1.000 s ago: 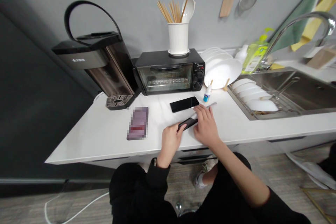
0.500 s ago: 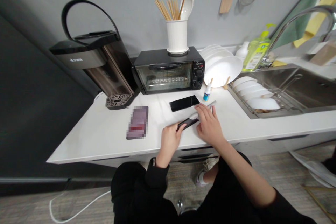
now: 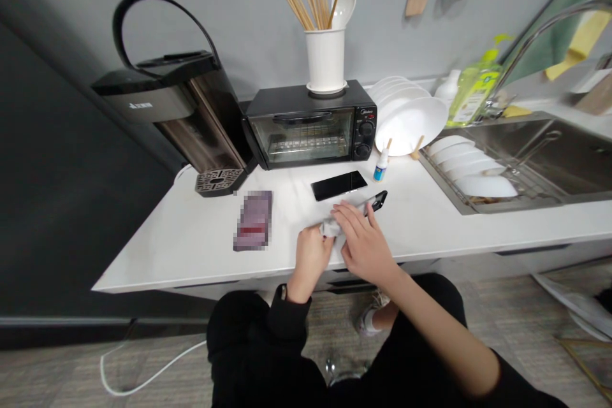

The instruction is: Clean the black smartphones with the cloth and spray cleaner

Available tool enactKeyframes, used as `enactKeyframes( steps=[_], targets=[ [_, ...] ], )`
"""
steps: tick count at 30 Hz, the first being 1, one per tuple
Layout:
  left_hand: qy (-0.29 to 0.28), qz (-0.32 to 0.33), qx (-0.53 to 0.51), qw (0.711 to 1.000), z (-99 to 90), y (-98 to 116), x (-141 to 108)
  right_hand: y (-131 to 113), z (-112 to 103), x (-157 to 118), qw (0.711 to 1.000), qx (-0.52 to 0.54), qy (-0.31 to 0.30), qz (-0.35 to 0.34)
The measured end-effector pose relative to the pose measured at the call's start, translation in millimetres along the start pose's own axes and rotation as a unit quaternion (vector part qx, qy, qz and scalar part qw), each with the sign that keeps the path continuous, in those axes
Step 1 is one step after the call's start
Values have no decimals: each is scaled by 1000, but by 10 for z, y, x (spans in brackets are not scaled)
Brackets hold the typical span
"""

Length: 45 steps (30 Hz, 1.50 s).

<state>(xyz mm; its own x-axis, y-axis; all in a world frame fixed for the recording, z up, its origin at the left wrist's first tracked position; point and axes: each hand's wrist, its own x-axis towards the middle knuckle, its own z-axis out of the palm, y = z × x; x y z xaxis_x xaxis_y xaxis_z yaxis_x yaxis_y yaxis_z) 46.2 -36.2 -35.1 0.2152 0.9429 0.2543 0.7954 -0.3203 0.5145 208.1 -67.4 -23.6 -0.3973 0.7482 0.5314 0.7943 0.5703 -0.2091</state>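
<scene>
Dark flat object is held low at the counter front, slanted, its far right end exposed beyond the hands. Its near left end is clamped by the left hand. The pale cloth is covered by the extended fingers of the right hand; whether the object is also gripped by that hand cannot be told. A black phone is seen lying just beyond the hands, with a small bottle standing upright near its right end. A pixelated purple item is noted to the left, and a toaster oven behind.
</scene>
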Motion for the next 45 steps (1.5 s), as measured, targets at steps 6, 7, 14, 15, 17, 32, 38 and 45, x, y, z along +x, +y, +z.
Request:
enactKeyframes(
  steps=[6, 7, 14, 15, 17, 32, 38, 45],
  targets=[
    [30, 5, -58, 998, -7, 68, -2, 477, -137, 29, 995, -54, 35, 75],
    [32, 4, -60, 998, -7, 74, -2, 457, -132, 33, 994, -51, 39, 85],
    [-3, 0, -1, 1000, -19, 18, 1, -217, 49, 22, 999, 27, 6, 34],
    [-8, 0, 9, 1000, -23, 7, 2, -251, 55, 20, 999, 33, -2, 19],
    [-10, 3, 10, 1000, -30, -2, 3, -185, 34, 18, 1000, 27, -10, 0],
    [-4, 6, -14, 1000, -4, -13, -17, -231, 79, 4, 1000, 18, 2, 17],
    [16, 3, -49, 999, -13, 0, -25, 346, -59, 44, 999, -43, 23, 23],
    [26, -7, -64, 998, -36, 63, -14, 508, -67, 91, 984, -62, 69, 150]
  ],
)
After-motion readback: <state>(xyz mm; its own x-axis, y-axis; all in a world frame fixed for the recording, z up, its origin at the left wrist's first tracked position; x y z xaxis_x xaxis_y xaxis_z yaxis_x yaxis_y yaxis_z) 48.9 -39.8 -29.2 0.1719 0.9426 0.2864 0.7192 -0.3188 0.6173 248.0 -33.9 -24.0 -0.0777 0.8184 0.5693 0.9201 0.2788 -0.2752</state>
